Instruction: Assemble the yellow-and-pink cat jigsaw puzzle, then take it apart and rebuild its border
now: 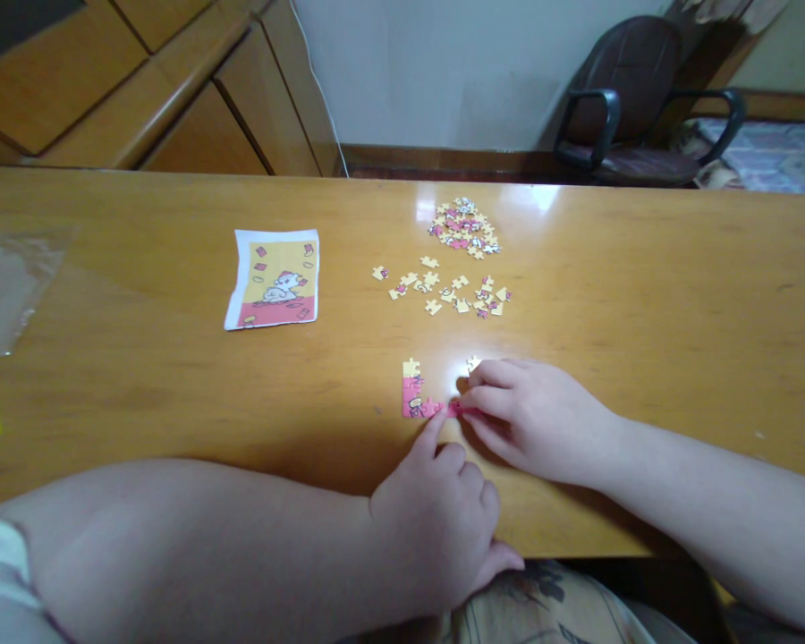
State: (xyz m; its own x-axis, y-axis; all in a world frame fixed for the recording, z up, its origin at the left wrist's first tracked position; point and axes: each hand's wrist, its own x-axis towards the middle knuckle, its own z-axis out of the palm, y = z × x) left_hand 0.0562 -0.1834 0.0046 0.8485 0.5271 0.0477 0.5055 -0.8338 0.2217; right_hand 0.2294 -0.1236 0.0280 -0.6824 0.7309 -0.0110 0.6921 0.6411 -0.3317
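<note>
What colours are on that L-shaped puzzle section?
The joined L-shaped puzzle section is mostly pink, yellow at its far end, best seen in the head view.

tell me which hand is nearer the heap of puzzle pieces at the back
Right. The right hand is on the near side of the heap, slightly to its right; the left hand is farther away, toward the person.

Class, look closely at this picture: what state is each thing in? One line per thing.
Left hand: index finger extended, touching the pink edge
Right hand: pinching a pink piece
Puzzle corner: partly assembled
Scattered pieces: loose
Piece heap: jumbled
Picture sheet: unfolded, picture up
Plastic bag: lying flat
Chair: upright
</note>
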